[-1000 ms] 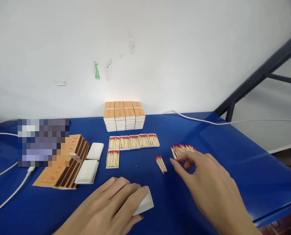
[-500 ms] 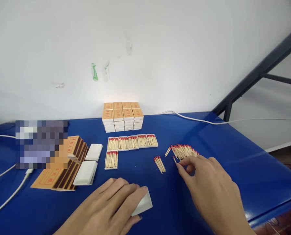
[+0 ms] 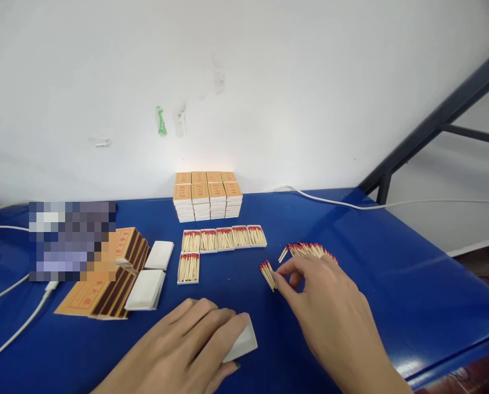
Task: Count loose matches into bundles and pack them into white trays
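Observation:
My left hand (image 3: 187, 345) is closed on an empty white matchbox tray (image 3: 244, 342), gripped by its sides just above or on the table. With thumb and index finger pinched, my right hand (image 3: 322, 301) is at the right edge of a small bunch of red-tipped matches (image 3: 268, 275); the match between its fingertips is mostly hidden. Behind that hand lies a larger heap of matches (image 3: 310, 249), partly covered by the knuckles. Trays full of matches (image 3: 224, 239) stand in a row, with one more filled tray (image 3: 189, 268) in front at the left.
Stacked orange matchboxes (image 3: 208, 191) stand against the wall. On the left are white empty trays (image 3: 145, 290), orange matchbox sleeves (image 3: 104, 290) and a blurred-out device (image 3: 74, 241) with a white cable (image 3: 30, 323). Another cable (image 3: 330, 202) runs along the back of the blue table (image 3: 425, 262).
My right hand has moved left from the big heap to the small bunch, carrying a match. My left hand keeps its grip on the tray.

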Motion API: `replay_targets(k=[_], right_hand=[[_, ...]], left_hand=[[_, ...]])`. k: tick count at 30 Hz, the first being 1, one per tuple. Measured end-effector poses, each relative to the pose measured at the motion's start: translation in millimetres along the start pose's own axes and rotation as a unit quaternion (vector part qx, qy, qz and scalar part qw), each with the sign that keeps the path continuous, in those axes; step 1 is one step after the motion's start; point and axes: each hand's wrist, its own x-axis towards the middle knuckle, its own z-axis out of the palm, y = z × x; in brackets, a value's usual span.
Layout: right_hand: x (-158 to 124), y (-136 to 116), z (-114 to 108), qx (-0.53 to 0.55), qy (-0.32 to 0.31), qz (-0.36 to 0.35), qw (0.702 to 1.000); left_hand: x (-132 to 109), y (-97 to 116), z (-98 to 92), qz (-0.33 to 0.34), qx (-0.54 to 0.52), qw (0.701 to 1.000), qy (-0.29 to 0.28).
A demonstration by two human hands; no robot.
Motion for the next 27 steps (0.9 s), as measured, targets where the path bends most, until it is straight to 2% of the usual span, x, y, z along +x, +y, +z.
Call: replay_targets(k=[3, 6, 11, 17, 27], right_hand=[[-0.9, 2.6, 0.3, 0.008, 0.003, -0.004, 1.000], [0.9, 8.4, -1.2, 0.005, 0.031, -0.007, 0.999], [16.5, 11.0, 1.7, -0.081, 0.070, 0.004, 0.994], [31.2, 5.2, 7.7, -0.127, 0.051, 0.006, 0.991], [13.8, 6.7, -0.8, -0.107, 0.014, 0.010, 0.994]], left_hand=[[-0.6, 1.1, -0.5, -0.006, -0.003, 1.000, -0.001], [-2.2, 2.3, -0.8, -0.009, -0.005, 1.000, 0.001], [-3.3, 1.9, 0.6, -0.004, -0.001, 1.000, 0.004], [-4.3, 0.9, 1.1, 0.002, 0.011, 1.000, 0.008], [-4.2, 2.7, 1.1, -0.002, 0.003, 1.000, 0.008]])
